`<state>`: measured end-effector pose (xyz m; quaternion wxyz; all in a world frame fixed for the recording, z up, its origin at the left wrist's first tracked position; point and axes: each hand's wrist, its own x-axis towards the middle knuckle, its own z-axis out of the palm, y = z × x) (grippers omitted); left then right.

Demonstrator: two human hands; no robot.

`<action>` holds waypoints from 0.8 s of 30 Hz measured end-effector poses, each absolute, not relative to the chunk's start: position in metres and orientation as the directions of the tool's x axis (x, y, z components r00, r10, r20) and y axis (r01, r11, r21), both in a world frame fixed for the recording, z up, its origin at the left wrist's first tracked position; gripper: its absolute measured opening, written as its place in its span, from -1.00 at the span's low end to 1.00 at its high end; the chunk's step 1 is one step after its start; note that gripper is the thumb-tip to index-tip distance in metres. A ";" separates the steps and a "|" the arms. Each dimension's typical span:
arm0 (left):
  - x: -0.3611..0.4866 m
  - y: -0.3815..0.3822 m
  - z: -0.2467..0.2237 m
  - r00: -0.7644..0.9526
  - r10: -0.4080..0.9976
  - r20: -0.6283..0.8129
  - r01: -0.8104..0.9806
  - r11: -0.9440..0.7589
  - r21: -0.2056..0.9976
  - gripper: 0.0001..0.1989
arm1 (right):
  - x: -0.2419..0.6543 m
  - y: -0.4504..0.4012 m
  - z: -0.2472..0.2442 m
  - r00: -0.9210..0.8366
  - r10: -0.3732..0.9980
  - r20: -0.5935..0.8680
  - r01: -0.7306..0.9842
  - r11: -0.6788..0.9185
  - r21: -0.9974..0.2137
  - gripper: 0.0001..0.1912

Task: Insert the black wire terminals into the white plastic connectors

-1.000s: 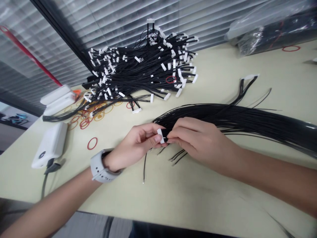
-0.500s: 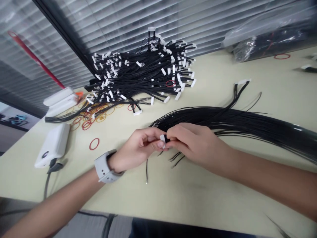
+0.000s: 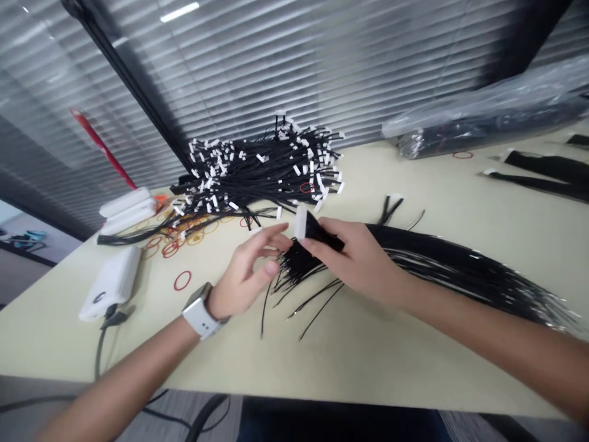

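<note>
Head view: your right hand point(image 3: 356, 258) pinches black wires point(image 3: 324, 233) tipped by a white connector point(image 3: 300, 221), your left hand point(image 3: 243, 264) is open, and a heap of connector-ended wires point(image 3: 262, 175) lies at 12 o'clock.

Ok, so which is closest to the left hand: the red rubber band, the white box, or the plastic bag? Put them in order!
Starting from the left hand:
1. Red rubber band, on the table just left of it.
2. White box, farther left on the table.
3. Plastic bag, far right at the table's back edge.
</note>
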<state>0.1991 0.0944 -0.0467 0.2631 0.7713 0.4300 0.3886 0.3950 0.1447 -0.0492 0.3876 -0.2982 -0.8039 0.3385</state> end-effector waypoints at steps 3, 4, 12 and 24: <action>0.215 0.096 -0.043 0.460 0.829 0.316 0.689 -0.559 0.462 -0.23 | 0.395 0.141 -0.039 -0.493 0.764 0.418 -0.005 0.477 -0.879 -0.69; 0.224 0.097 -0.040 0.484 0.821 0.302 0.716 -0.570 0.403 -0.18 | 0.395 0.139 -0.037 -0.491 0.765 0.417 -0.053 0.451 -0.891 -0.70; 0.278 0.129 -0.029 0.594 0.784 0.183 0.644 -0.599 0.477 -0.27 | 0.393 0.145 -0.025 -0.484 0.783 0.390 -0.082 0.403 -0.912 -0.72; 0.268 0.155 -0.072 0.643 0.750 0.156 0.759 -0.651 -0.002 -0.34 | 0.484 0.195 0.051 -0.030 0.862 0.507 -0.258 0.483 -0.837 -0.61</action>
